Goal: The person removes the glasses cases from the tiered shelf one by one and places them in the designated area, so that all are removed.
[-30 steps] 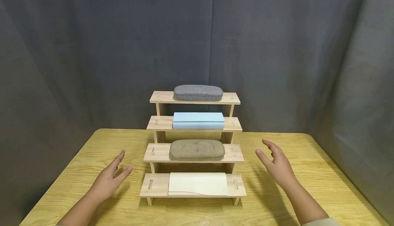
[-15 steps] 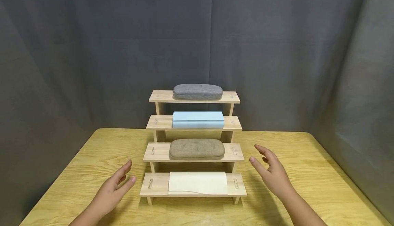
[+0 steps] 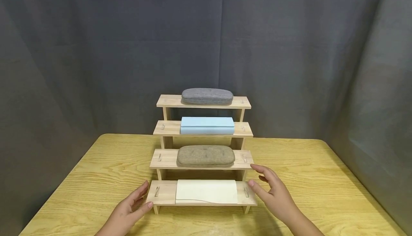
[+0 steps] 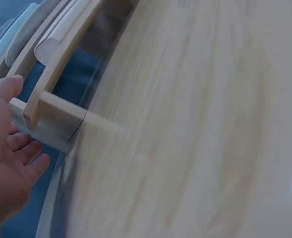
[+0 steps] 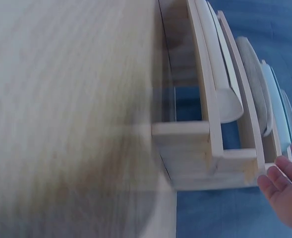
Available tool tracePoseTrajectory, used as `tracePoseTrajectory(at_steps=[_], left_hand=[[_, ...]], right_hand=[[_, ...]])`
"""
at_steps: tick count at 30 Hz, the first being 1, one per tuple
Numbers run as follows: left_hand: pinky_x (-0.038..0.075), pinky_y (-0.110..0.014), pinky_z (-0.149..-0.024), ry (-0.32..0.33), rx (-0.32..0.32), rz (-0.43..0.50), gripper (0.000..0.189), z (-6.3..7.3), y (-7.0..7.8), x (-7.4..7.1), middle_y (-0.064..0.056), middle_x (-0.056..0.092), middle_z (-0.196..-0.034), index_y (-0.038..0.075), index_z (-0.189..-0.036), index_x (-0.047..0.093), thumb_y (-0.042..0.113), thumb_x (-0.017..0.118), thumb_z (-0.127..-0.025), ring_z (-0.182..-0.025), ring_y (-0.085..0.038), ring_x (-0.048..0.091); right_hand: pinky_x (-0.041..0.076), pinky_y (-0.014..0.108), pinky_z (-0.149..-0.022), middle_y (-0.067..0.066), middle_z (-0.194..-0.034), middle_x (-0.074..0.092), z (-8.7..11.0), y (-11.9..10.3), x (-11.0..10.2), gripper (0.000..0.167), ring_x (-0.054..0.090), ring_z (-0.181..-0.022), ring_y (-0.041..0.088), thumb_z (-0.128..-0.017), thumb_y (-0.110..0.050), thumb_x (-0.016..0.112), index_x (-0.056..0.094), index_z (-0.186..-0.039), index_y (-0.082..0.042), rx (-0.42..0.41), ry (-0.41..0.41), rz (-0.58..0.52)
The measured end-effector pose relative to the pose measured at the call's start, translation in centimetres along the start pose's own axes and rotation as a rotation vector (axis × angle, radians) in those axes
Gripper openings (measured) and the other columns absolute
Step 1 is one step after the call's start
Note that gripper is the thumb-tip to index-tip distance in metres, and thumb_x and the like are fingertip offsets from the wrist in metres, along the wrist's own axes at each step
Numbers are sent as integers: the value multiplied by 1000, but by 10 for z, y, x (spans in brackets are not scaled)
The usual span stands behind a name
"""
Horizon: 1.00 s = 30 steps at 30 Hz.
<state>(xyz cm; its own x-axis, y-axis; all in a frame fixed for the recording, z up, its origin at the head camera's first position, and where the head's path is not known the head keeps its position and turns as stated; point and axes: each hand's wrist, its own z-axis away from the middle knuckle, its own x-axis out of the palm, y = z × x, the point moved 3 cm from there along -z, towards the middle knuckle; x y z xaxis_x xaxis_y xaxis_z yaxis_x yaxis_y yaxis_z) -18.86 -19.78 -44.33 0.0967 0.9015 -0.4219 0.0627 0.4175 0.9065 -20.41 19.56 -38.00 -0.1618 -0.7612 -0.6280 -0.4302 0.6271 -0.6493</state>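
Observation:
A stepped wooden display rack (image 3: 163,193) stands mid-table, one glasses case on each tier. From top to bottom lie a grey fabric case (image 3: 207,96), a light blue case (image 3: 207,125), a brown fabric case (image 3: 206,156) and a cream case (image 3: 206,191). My left hand (image 3: 127,211) is at the left end of the lowest tier, fingers relaxed and thumb apart. My right hand (image 3: 273,195) is at the right end, its fingertips right by the lower two tiers. In both wrist views the fingers stay loosely spread beside the rack's side panel (image 4: 51,121).
The rack rests on a wood-grain table (image 3: 96,168) with rounded back corners. A dark grey curtain (image 3: 154,43) hangs behind it, and more curtain (image 3: 383,96) closes in the right side.
Both hands have moved inward from either side to the ends of the rack's lower tiers, the left from the left and the right from the right. The rack and cases have stayed put.

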Motion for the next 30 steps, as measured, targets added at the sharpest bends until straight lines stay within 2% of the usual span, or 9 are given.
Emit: tracePoseTrajectory(at_steps=[4,6,8,12,15,21,24,30], left_hand=[[53,-38,-98,19,-20,45,73,1,0,6,-25,40,-151,-1,-150,34,26,69,-92,-130,-40,50],[54,-37,-96,29,-26,59,73,2,0,8,-25,40,-151,-1,-150,35,25,70,-91,-130,-40,51],[53,-38,-98,40,-34,59,73,2,-1,10,-23,39,-152,0,-150,36,25,71,-91,-131,-41,49],[51,-39,-102,81,-52,34,72,3,-3,13,-20,38,-153,-1,-147,40,27,72,-90,-133,-39,48],[51,-37,-101,115,-56,35,67,3,-5,15,-18,39,-153,-3,-146,42,23,71,-91,-133,-37,49],[52,-36,-100,172,-61,60,58,3,-8,17,-16,44,-150,-2,-143,47,18,68,-93,-132,-36,50],[53,-36,-98,193,-68,85,57,3,-10,17,-16,48,-147,-2,-141,49,19,69,-92,-129,-35,53],[53,-33,-99,226,-63,108,56,3,-14,19,-13,51,-145,0,-139,53,21,71,-91,-125,-26,54]], right_hand=[[54,36,-97,5,-134,59,5,-6,8,40,55,-121,15,-94,-17,67,57,-133,-13,-67,-29,-21],[54,35,-96,5,-135,59,7,-8,12,41,55,-120,17,-94,-18,67,57,-133,-14,-80,-53,-36],[53,39,-96,5,-137,58,8,-8,16,42,56,-121,23,-94,-19,66,56,-134,-14,-74,-79,-54],[51,48,-99,6,-141,54,9,-6,24,43,55,-123,34,-95,-24,65,54,-136,-16,-6,-153,-112],[49,47,-102,4,-141,53,8,-5,30,44,53,-125,31,-94,-27,67,54,-135,-19,21,-186,-142],[52,36,-100,2,-132,60,5,-7,41,49,54,-121,12,-87,-28,76,57,-131,-18,-111,-170,-92],[52,33,-100,1,-131,61,4,-9,46,52,54,-121,12,-82,-31,80,60,-129,-19,-136,-157,-59],[49,42,-101,1,-132,60,1,-10,53,55,55,-122,22,-78,-34,83,62,-127,-20,-107,-172,-42]])
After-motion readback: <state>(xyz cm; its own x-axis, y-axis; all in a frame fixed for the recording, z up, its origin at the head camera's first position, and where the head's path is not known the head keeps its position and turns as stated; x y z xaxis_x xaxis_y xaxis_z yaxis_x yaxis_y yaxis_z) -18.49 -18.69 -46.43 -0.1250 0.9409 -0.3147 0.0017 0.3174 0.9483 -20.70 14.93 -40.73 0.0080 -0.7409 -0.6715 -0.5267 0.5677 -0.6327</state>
